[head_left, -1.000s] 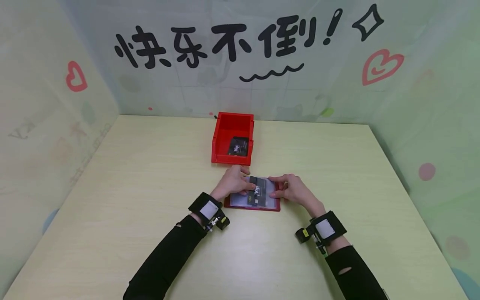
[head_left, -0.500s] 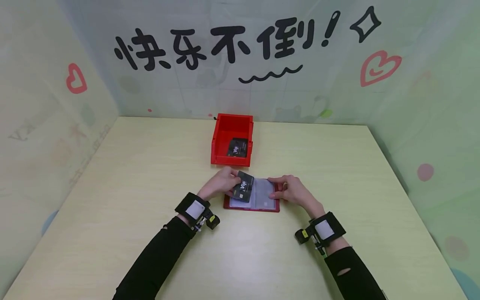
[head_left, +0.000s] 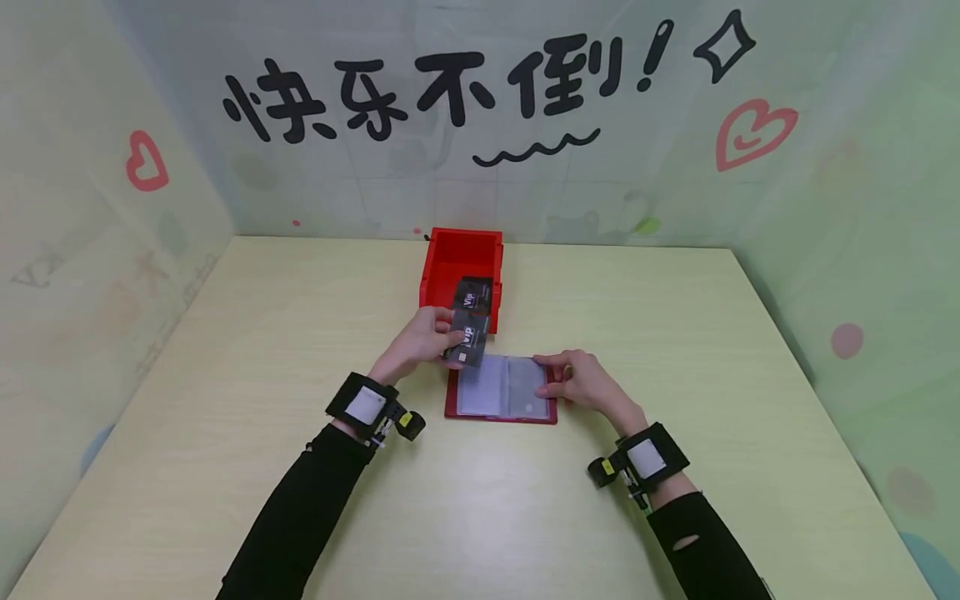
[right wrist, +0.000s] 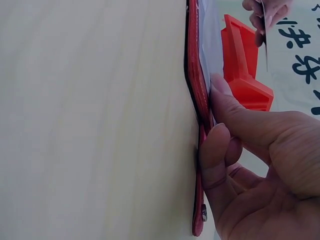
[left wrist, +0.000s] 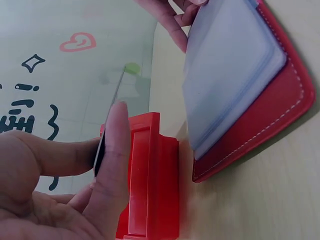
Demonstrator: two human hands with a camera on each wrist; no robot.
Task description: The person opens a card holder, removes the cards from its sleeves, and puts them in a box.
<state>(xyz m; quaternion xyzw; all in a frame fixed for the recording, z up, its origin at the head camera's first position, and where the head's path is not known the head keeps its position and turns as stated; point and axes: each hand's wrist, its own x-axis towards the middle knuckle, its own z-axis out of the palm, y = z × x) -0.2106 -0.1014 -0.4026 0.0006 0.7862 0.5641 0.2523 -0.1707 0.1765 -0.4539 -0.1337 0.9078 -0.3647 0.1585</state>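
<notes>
My left hand (head_left: 422, 338) pinches a black VIP card (head_left: 470, 343) between thumb and fingers, raised between the red bin (head_left: 461, 242) and the open card holder (head_left: 482, 387). Seen edge-on in the left wrist view, the card (left wrist: 101, 150) is a thin dark line. The card holder has a red stitched cover and clear plastic sleeves, and it lies on the table. At its right side my right hand (head_left: 585, 382) grips the cover and sleeves with thumb and fingers; the right wrist view shows the thumb on the clear sleeves (right wrist: 209, 45).
Another black VIP card (head_left: 474, 292) lies inside the red bin, which stands at the back of the pale wooden table (head_left: 315, 292). A printed backdrop (head_left: 390, 183) rises behind the table, with side walls left and right.
My left hand has lifted the VIP card off the holder's sleeves and carried it left and away from me, toward the red bin. The right hand has stayed on the holder.
</notes>
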